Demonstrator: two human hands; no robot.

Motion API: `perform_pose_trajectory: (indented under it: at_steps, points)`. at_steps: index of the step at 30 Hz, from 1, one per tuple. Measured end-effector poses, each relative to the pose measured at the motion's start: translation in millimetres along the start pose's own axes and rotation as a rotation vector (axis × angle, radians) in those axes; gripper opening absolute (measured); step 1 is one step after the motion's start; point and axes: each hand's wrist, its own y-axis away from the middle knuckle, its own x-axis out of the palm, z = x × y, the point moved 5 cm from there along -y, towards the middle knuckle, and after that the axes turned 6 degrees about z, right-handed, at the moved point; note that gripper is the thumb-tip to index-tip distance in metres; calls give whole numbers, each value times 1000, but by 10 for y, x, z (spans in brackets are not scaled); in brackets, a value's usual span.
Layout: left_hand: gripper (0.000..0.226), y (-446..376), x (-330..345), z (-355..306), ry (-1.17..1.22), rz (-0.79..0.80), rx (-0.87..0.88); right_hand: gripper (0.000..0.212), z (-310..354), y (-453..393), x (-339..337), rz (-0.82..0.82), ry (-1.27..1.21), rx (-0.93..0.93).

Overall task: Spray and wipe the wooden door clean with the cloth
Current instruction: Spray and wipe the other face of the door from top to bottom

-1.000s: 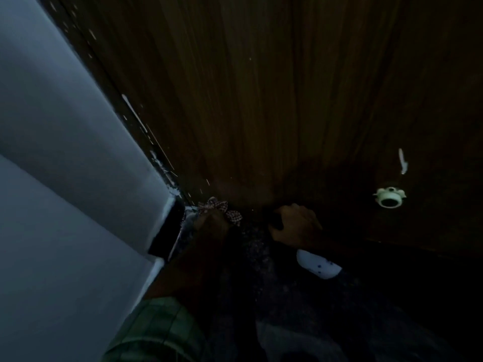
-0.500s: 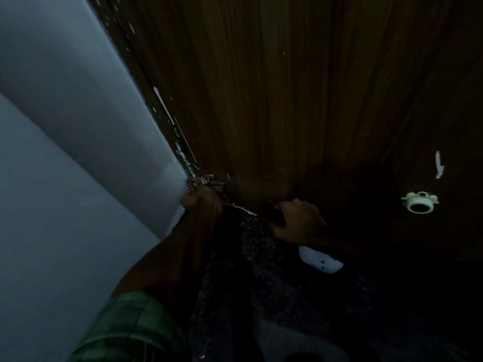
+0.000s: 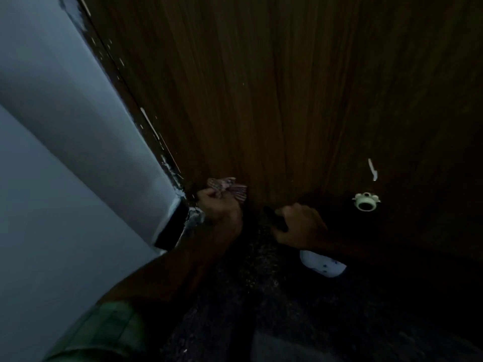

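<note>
The wooden door (image 3: 274, 100) is filling twelve o'clock. The left hand (image 3: 218, 209) is gripping the cloth (image 3: 228, 190), fingers curled, against its base. At three o'clock the right hand (image 3: 300, 226) is curling around the spray bottle (image 3: 322, 265); no legible writing.

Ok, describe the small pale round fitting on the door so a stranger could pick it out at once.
Start from the dark wooden door that fills most of the view and look low on its right side. There, right of the right hand gripping the spray bottle, sits the round fitting. It is pale greenish-white with a dark centre hole, just below a white streak.
</note>
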Motion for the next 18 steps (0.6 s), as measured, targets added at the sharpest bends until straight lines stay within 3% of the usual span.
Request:
perform_pose_trajectory:
  at_steps: [2,4,7,10,12,14,18]
  points:
    - [16,594,173,-19,-73,197,135,63,-113,170,-138,-27,-5,18]
    - [23,1138,359,-90,-137,347,240,60,-287,330,-253,-56,21,81]
    - [41,1458,453,-183,-151,375,239,71,-608,592,-377,-101,15,187]
    - [38,1476,430,-313,-256,530,523,67,-853,849,-446,-97,37,178]
    - [35,1465,507,-389,-358,643,701,54,-920,934,-457,-86,75,167]
    - [35,1418,528,-455,-397,675,739,40,-906,957,-467,-93,96,175]
    - [41,1291,490,-509,-357,623,739,46,-771,875,-489,-185,-48,134]
